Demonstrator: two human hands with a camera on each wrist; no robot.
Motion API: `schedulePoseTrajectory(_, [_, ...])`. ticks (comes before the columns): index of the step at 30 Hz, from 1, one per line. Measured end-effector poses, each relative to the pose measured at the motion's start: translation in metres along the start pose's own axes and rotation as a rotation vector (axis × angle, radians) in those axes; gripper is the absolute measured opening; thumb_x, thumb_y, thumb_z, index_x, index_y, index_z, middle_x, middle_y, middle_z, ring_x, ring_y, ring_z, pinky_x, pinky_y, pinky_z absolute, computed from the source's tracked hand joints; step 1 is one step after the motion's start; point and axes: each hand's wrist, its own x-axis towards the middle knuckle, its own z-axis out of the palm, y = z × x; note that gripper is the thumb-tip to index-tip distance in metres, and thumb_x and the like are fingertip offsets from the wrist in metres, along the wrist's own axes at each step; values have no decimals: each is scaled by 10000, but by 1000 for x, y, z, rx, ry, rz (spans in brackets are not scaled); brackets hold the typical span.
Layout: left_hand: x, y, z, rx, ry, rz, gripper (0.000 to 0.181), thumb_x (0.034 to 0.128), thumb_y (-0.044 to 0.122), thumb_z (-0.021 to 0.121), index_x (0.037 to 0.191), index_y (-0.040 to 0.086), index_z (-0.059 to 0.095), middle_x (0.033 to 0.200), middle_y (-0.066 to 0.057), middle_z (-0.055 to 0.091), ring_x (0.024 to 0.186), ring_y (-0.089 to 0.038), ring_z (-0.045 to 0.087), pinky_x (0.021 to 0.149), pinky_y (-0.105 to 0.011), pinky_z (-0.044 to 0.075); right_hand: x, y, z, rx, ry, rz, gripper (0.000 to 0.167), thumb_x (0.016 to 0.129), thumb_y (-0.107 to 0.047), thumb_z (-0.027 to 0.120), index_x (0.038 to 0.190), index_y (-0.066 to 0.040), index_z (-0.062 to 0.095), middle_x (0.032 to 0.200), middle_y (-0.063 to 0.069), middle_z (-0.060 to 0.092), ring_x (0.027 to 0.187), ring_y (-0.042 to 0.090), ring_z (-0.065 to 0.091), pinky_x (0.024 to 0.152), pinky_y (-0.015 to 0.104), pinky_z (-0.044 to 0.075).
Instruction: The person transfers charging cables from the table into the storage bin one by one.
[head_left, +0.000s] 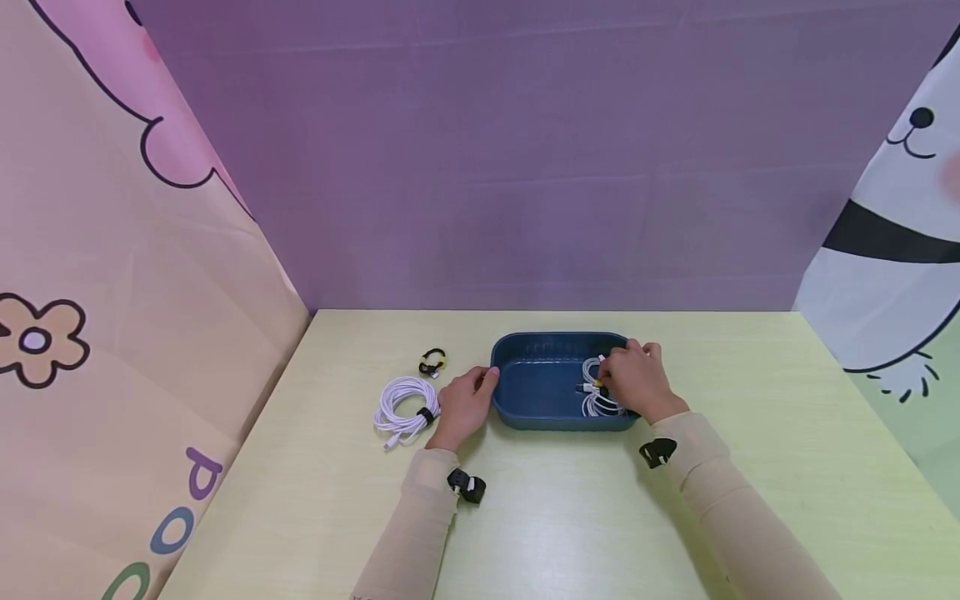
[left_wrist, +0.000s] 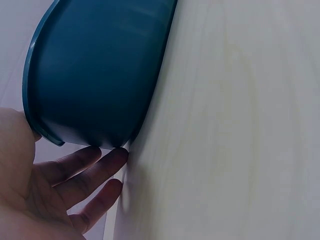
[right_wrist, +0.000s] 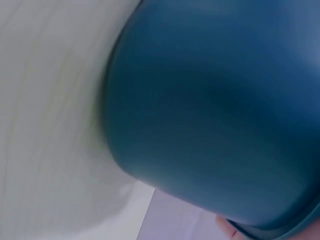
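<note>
A dark blue box (head_left: 540, 423) stands on the table, with white coiled cables (head_left: 597, 406) at the right inside it. My left hand (head_left: 463, 408) holds its left end; in the left wrist view the thumb of that hand (left_wrist: 25, 185) reaches behind the rim of the box (left_wrist: 95, 75) and the fingers lie against the outer wall. At the right end my right hand (head_left: 639, 382) grips the rim, its thumb side inside by the cables. Only bits of its fingers (right_wrist: 225, 227) show below the box wall (right_wrist: 210, 115) in the right wrist view.
Left of the box, a large white coiled cable (head_left: 387, 408) with a black tie lies on the table (head_left: 555, 517). Behind that coil is a small black and yellow coiled cable (head_left: 425, 367). A purple cloth (head_left: 555, 167) hangs along the back edge, with printed cloths at both sides.
</note>
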Motion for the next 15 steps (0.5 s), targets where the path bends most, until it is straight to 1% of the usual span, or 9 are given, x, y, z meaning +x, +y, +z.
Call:
schedulePoseTrajectory(3, [0, 0, 1, 1, -1, -2, 444, 1074, 433, 448, 1221, 111, 715, 1187, -100, 755, 1191, -365, 664, 1055, -590, 346, -2, 3, 1, 27, 30, -5, 134, 938, -110, 707, 908, -186, 812, 949, 33, 740, 912, 298, 565, 999, 640, 342])
schedulePoseTrajectory(5, [0, 1, 1, 1, -1, -4, 444, 1075, 434, 449, 1223, 111, 715, 1190, -100, 754, 1194, -366, 661, 1060, -589, 346, -4, 6, 2, 52, 71, -15, 122, 941, -103, 704, 932, -169, 807, 955, 41, 738, 915, 310, 581, 992, 642, 361])
schedulePoseTrajectory(7, [-1, 1, 1, -1, -2, -7, 444, 1075, 433, 449, 1225, 110, 714, 1193, -102, 753, 1198, -368, 659, 1062, -589, 343, -5, 9, 3, 84, 123, -26, 108, 940, -103, 706, 963, -145, 802, 964, 53, 734, 913, 319, 591, 966, 632, 398])
schedulePoseTrajectory(9, [-1, 2, 0, -1, -2, -10, 443, 1074, 434, 451, 1227, 111, 713, 1197, -102, 752, 1203, -371, 657, 1064, -589, 338, -6, 12, 2, 122, 175, -32, 92, 937, -109, 711, 979, -121, 791, 960, 67, 723, 895, 320, 582, 906, 595, 440])
schedulePoseTrajectory(11, [-1, 2, 0, -2, -1, -10, 441, 1075, 431, 452, 1228, 110, 713, 1199, -103, 751, 1205, -372, 656, 1063, -591, 335, -7, 14, 1, 180, 225, -30, 93, 936, -105, 704, 989, -95, 780, 949, 90, 704, 875, 322, 565, 839, 552, 459])
schedulePoseTrajectory(13, [-1, 3, -1, -2, -1, -12, 438, 1075, 429, 454, 1229, 111, 713, 1199, -103, 752, 1207, -373, 655, 1060, -591, 333, -9, 17, 0, 264, 267, -13, 105, 940, -93, 691, 1007, -67, 766, 961, 118, 685, 879, 330, 549, 799, 520, 454])
schedulePoseTrajectory(15, [-1, 3, -1, -2, -2, -14, 437, 1075, 427, 455, 1232, 112, 713, 1201, -103, 751, 1210, -374, 653, 1059, -591, 332, -11, 19, -1, 365, 303, 16, 119, 945, -64, 670, 1029, -32, 747, 972, 154, 663, 898, 348, 534, 794, 498, 442])
